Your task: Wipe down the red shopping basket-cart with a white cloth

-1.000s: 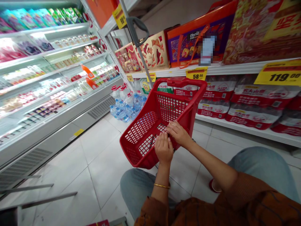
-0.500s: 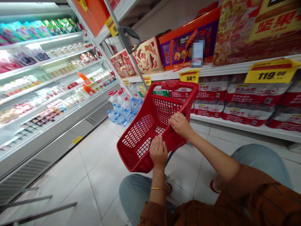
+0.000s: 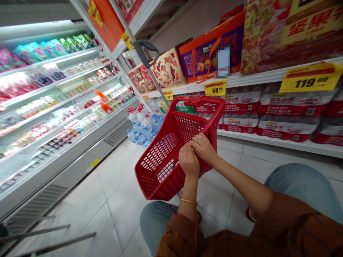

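A red plastic shopping basket (image 3: 160, 160) with a mesh wall stands tilted on the tiled floor in front of my knees. Its long grey pull handle (image 3: 146, 48) rises up to the left. My left hand (image 3: 189, 160) has its fingers curled over the basket's near rim. My right hand (image 3: 205, 148) lies beside it, fingers bent onto the same rim, the two hands touching. A gold bangle sits on my left wrist. Nothing shows inside the basket.
A lit chiller cabinet (image 3: 53, 107) full of packets runs along the left. On the right, shelves hold gift boxes (image 3: 209, 53), shrink-wrapped water packs (image 3: 289, 121) and yellow price tags (image 3: 308, 80). Large water bottles (image 3: 142, 125) stand on the floor beyond the basket.
My left hand moved up and right along the basket rim until it met my right hand. The basket shifted slightly with the view.
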Tool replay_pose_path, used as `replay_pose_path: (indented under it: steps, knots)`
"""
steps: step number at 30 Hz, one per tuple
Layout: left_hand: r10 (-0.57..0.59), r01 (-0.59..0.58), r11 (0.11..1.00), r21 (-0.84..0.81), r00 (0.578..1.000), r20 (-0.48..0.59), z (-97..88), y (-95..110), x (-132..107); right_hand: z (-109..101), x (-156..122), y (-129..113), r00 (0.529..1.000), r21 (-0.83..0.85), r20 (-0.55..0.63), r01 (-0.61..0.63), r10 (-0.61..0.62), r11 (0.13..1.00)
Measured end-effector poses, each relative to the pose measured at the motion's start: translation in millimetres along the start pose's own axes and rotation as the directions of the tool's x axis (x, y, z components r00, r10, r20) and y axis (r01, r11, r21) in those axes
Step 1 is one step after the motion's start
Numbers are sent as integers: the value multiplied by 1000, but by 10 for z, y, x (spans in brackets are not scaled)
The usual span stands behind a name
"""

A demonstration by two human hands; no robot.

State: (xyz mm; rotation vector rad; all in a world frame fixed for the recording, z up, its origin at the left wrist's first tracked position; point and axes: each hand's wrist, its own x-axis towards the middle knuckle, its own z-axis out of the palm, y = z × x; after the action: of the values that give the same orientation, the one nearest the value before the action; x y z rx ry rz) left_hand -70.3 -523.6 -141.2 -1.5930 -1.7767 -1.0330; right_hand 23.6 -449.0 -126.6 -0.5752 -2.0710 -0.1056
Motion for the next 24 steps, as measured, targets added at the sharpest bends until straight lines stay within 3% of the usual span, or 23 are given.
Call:
replay_pose_path:
  steps: [3, 5, 14, 20, 24]
  knots:
    - [-14, 15, 999, 28, 998, -63, 159, 33, 24, -37, -31, 61, 999, 24, -3, 44, -44, 999]
    - [9, -7, 999, 44, 999, -42, 216, 11, -6, -53, -50, 113, 997, 33, 8, 70, -71, 997]
    - [32, -33, 999, 36, 999, 25, 221, -97, -40, -63, -41, 447, 977, -29, 21, 212, -212, 977]
    - [47, -45, 997, 66, 999, -21, 203, -52, 10, -114, 5, 697, 995, -28, -23, 101, -101, 995]
    - [61, -55, 994, 91, 996, -63, 195, -26, 27, -149, 75, 714, 990, -44, -138, -45, 39, 998]
